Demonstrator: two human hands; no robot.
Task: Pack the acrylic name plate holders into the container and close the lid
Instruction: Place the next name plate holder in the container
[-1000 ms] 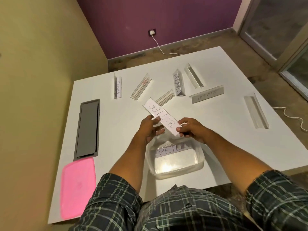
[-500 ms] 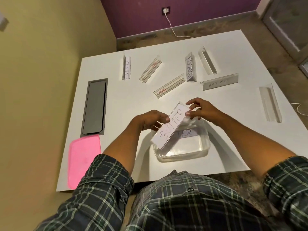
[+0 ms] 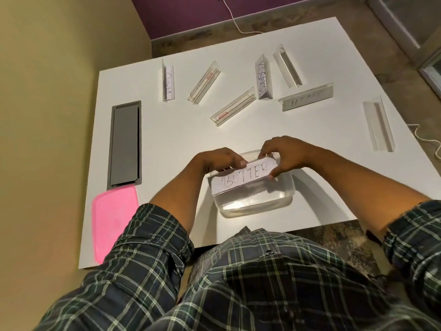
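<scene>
Two hands (image 3: 253,161) gripping "BUTTER" holder (image 3: 243,179).

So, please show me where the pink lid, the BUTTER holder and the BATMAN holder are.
pink lid (image 3: 114,223): head view, middle of its top.
BUTTER holder (image 3: 243,178): head view, paper label.
BATMAN holder (image 3: 306,97): head view, front face.

The BUTTER holder (image 3: 244,176) covers the container's (image 3: 256,199) far half, so anything lying there is hidden. The left hand (image 3: 218,161) and right hand (image 3: 284,155) hide the holder's top edge. The pink lid's (image 3: 114,220) near corner slips behind the sleeve (image 3: 152,237). Writing on the BATMAN holder (image 3: 306,97) is faint
</scene>
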